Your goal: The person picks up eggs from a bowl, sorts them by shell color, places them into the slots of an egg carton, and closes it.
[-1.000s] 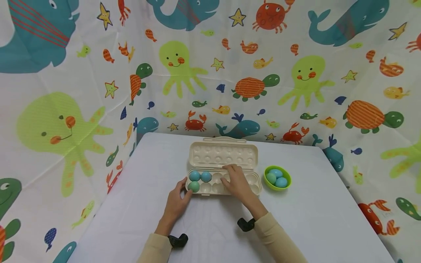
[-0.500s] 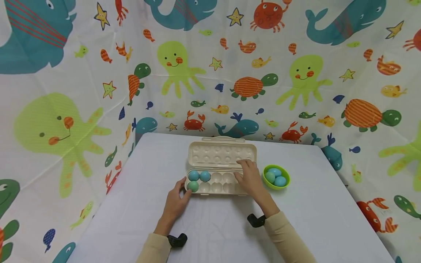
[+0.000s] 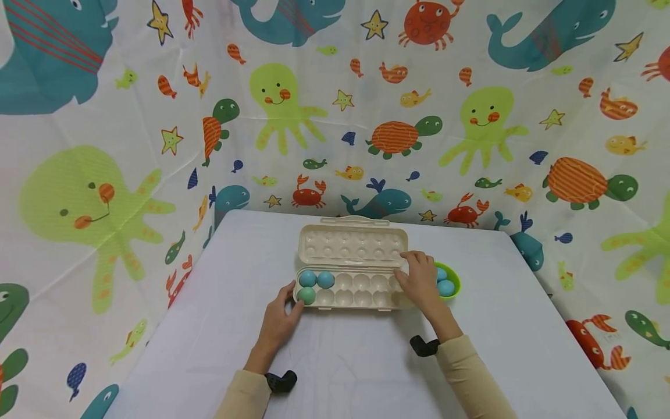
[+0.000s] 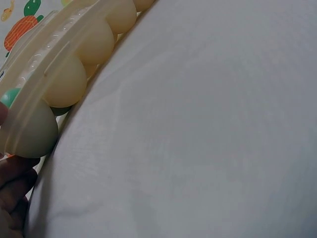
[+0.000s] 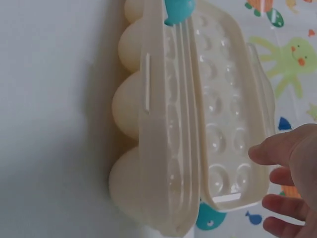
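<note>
An open beige egg carton [image 3: 361, 298] lies on the white table, its lid tipped back. Two blue eggs [image 3: 325, 280] and a green egg [image 3: 306, 295] sit in its left-end cups. My left hand [image 3: 278, 322] grips that left end, fingers at the side and thumb near the green egg; the left wrist view shows fingers [image 4: 15, 183] against the carton's end. Over the carton's right end my right hand [image 3: 423, 286] hovers with nothing in it, fingers apart, also seen in the right wrist view [image 5: 292, 173]. It partly hides a green bowl [image 3: 457, 286] holding blue eggs [image 3: 446, 288].
A white cloth covers the table [image 3: 345, 361]. Behind and beside it hangs a curtain [image 3: 324, 116] printed with sea animals. The raised carton lid [image 3: 353, 244] stands at the back of the carton.
My right hand has moved right, from above the carton's middle to its right end, and now covers part of the bowl. My left hand has stayed on the carton.
</note>
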Tool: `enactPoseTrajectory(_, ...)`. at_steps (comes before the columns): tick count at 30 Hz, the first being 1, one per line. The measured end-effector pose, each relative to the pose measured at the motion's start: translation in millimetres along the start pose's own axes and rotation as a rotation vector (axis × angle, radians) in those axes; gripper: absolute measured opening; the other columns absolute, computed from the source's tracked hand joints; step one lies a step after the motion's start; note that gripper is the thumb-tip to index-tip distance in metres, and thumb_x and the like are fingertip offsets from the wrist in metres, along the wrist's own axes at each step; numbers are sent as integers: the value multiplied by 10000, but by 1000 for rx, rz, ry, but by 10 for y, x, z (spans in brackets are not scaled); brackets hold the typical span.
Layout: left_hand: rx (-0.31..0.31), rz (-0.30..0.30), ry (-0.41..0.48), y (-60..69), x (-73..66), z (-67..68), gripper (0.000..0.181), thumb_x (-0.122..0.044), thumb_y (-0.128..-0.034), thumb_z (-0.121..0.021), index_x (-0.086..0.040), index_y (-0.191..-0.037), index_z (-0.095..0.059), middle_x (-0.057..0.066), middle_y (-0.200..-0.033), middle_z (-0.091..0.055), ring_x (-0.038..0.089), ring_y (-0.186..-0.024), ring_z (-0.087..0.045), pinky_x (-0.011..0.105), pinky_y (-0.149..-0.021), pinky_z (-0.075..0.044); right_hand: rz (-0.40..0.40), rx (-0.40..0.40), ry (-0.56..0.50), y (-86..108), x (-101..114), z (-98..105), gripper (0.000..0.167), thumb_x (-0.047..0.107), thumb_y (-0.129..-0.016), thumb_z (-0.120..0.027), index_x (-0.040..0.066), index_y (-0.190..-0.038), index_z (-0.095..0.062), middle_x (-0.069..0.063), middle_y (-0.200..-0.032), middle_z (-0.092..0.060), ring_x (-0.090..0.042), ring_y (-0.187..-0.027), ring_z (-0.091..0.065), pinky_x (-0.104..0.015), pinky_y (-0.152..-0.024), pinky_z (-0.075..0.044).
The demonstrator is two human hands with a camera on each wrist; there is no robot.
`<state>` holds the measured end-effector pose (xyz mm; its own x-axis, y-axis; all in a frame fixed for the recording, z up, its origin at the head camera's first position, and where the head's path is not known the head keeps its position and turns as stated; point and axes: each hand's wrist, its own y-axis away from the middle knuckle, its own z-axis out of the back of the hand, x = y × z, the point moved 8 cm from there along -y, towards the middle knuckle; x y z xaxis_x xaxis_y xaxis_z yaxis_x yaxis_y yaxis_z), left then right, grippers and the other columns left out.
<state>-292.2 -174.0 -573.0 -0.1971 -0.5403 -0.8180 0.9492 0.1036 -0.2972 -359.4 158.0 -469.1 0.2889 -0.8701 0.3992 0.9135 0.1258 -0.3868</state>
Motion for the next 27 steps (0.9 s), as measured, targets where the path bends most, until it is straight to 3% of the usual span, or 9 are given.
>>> enactPoseTrajectory(27,0,3,-1,13,-12,5,571,-206,-915,-649,-44,-1442,-500,138,-1334,-665,302,-1342,-559,478,-1164,-390,-197,79,49,195,-661,44,435,191,-901,-643,-66,-1246,-580,-357,-1258,-548,-544,-1201,-482,-661,-978,-395)
